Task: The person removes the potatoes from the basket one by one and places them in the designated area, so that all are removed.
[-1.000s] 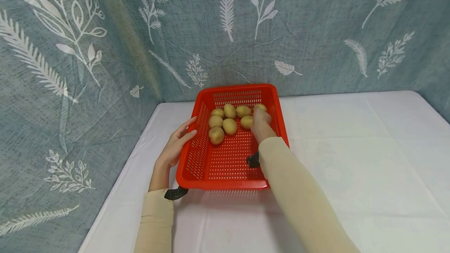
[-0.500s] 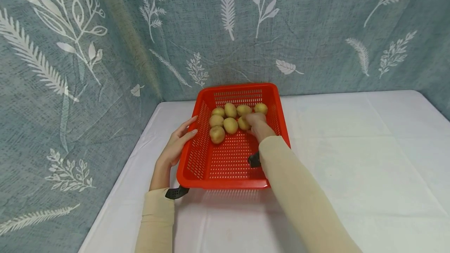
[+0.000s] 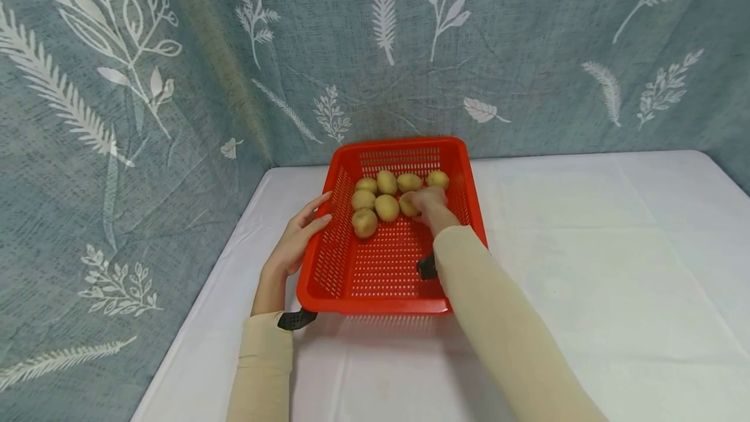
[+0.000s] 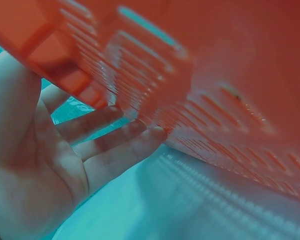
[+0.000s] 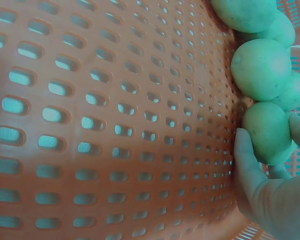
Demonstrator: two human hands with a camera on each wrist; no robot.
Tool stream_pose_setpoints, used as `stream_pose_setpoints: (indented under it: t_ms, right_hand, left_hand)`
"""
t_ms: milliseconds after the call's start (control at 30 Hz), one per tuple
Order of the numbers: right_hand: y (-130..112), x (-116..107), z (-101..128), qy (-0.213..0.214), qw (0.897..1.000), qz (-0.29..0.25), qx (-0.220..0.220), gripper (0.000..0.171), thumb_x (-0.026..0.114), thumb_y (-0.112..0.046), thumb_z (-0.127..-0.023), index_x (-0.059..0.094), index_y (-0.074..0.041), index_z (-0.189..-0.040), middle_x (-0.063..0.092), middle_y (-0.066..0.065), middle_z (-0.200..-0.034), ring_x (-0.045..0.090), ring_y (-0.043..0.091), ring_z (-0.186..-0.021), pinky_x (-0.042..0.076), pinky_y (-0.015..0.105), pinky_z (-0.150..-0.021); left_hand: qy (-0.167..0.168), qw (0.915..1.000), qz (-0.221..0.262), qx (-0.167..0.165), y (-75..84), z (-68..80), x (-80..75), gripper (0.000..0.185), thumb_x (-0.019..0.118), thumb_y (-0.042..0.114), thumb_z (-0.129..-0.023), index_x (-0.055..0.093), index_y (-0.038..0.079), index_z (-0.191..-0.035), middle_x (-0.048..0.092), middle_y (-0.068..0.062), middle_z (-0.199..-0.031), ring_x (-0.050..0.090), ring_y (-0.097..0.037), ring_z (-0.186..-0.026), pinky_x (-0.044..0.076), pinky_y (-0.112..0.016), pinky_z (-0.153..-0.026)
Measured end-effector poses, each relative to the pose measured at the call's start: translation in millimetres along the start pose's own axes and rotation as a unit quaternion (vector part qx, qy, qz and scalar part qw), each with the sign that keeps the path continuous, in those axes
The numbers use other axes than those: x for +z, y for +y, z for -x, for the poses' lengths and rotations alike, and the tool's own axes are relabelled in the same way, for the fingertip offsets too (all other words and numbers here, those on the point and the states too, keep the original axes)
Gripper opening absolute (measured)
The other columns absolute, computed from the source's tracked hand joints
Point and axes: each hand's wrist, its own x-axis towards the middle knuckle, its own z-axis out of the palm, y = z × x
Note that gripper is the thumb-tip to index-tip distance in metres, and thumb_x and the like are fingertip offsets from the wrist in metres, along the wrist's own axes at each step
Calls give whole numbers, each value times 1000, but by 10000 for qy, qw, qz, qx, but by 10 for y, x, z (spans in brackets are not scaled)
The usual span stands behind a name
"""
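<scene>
White-clothed counter (image 3: 586,266) carries a red perforated plastic basket (image 3: 375,279), long axis running away from the person. Right hand (image 3: 430,204) grips a yellowish oval potato (image 3: 407,206) inside; left hand (image 3: 295,243), fingers straight, presses the basket's left wall.

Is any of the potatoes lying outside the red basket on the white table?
No, all the potatoes sit inside the red basket, bunched toward its far end, and the white table around it holds none.

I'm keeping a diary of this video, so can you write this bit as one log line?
right hand: pinches a potato | left hand: straight fingers touch the red basket side | place: white table
</scene>
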Motion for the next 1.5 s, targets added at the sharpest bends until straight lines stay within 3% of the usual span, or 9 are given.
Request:
stream_pose_setpoints:
  t_ms: [133,400,900,1067,1200,1300,1400,1500]
  right_hand:
    - [-12,0,32,-16,10000,-62,-7,56,66,0,-84,40,5,-133,45,15,-130,51,29,-114,49,42,-88]
    - [-33,5,78,-14,9998,196,32,49,67,-2,-83,47,3,-128,51,11,-109,54,25,-93,50,39,-85]
    - [-51,34,134,169,9992,319,-159,48,67,-3,-82,49,5,-125,50,11,-107,51,24,-91,51,40,-83]
    - [-79,13,166,21,10000,-12,-89,56,66,-1,-83,43,1,-134,50,11,-114,50,24,-95,50,40,-83]
    - [-121,-11,176,-219,9986,-473,-56,77,64,1,-86,20,-5,-149,41,12,-135,48,26,-110,48,41,-88]
    - [-147,-15,135,-409,9956,-845,-14,83,62,1,-89,9,-6,-152,33,13,-143,44,28,-120,46,43,-92]
    - [-161,-24,44,-576,9925,-1077,42,80,61,3,-90,10,-5,-152,34,15,-143,44,29,-122,47,45,-91]
    - [-166,-54,-52,-733,9925,-981,-25,68,64,0,-89,27,0,-146,43,17,-134,52,29,-112,51,43,-83]
  left_hand:
    - [21,10000,25,-6,0,6,-8,55,48,17,-100,27,16,-151,38,-24,-136,57,-31,-104,53,-37,-79]
    - [52,10000,43,-9,4,23,-21,55,48,17,-101,27,15,-151,38,-23,-136,58,-28,-103,54,-37,-78]
    - [51,9999,71,122,17,49,-44,55,47,16,-101,27,14,-151,39,-22,-134,58,-28,-103,54,-35,-77]
    - [55,9999,70,99,4,41,-49,55,48,16,-101,27,13,-151,39,-23,-134,58,-28,-102,54,-35,-77]
    - [19,10000,53,83,-9,24,-41,55,48,15,-100,28,13,-151,38,-24,-135,57,-30,-103,54,-35,-77]
    - [7,10000,7,79,-9,17,-32,55,49,16,-100,28,13,-151,38,-25,-136,56,-32,-105,54,-36,-78]
    - [-5,10000,-3,82,-3,13,-24,55,49,16,-100,28,14,-151,38,-25,-136,55,-33,-106,53,-36,-78]
    - [-26,10000,8,78,2,11,-15,55,49,16,-100,28,14,-151,38,-24,-136,55,-33,-106,53,-36,-78]
